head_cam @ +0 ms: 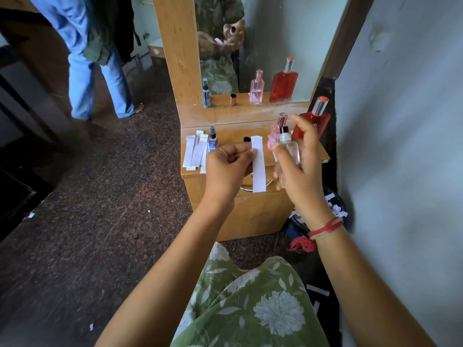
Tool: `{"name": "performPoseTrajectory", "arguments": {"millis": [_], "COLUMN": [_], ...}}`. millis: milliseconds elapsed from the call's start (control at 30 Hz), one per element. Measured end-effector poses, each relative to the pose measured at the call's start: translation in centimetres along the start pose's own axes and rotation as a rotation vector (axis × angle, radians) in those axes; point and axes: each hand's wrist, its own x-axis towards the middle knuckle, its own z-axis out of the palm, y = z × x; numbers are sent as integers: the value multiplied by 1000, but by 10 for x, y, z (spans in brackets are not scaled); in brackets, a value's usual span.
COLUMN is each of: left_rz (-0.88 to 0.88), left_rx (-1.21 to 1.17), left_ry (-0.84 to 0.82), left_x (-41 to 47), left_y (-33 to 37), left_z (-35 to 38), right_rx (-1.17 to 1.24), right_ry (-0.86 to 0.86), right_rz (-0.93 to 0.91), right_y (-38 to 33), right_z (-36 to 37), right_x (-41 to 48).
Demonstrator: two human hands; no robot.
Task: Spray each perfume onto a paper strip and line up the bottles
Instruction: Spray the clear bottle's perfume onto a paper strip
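My left hand (226, 169) pinches a white paper strip (258, 166) upright in front of the small wooden dresser (250, 211). My right hand (300, 166) grips a clear perfume bottle (289, 146) with a black and white nozzle, its forefinger raised above the nozzle, which faces the strip. On the dresser top stand a small blue spray bottle (213, 141), a pink bottle (276, 131) partly hidden behind my right hand, and a red bottle (316, 120) with a silver cap. A black cap (247, 139) lies behind the strip.
A pile of white paper strips (195, 152) lies at the dresser's left end. The mirror (263, 46) behind reflects the bottles. A dark bin (313, 219) with used strips sits at the right by the wall. A person in jeans (100, 78) stands at the back left.
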Motion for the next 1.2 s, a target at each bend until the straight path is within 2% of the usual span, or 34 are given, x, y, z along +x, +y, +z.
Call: {"name": "performPoseTrajectory", "arguments": {"millis": [67, 233, 433, 633, 833, 1033, 1200], "left_rz": [-23, -34, -9, -22, -16, -19, 2], "left_rx": [-27, -52, 28, 17, 47, 42, 70], "left_ry": [6, -1, -11, -35, -50, -15, -40], "left_x": [2, 3, 2, 0, -3, 1, -2], "left_y": [-1, -1, -4, -3, -4, -2, -5], "left_z": [-2, -4, -4, -4, -5, -6, -4], "right_rx": [99, 173, 137, -19, 19, 61, 48], "right_ry": [-10, -115, -160, -203, -242, -273, -284], "right_rz": [50, 0, -55, -69, -48, -148, -124], "right_y": [2, 6, 8, 16, 16, 13, 14], "right_z": [-3, -5, -5, -4, -5, -14, -10], "right_x": [-4, -20, -14, -4, 10, 3, 3]}}
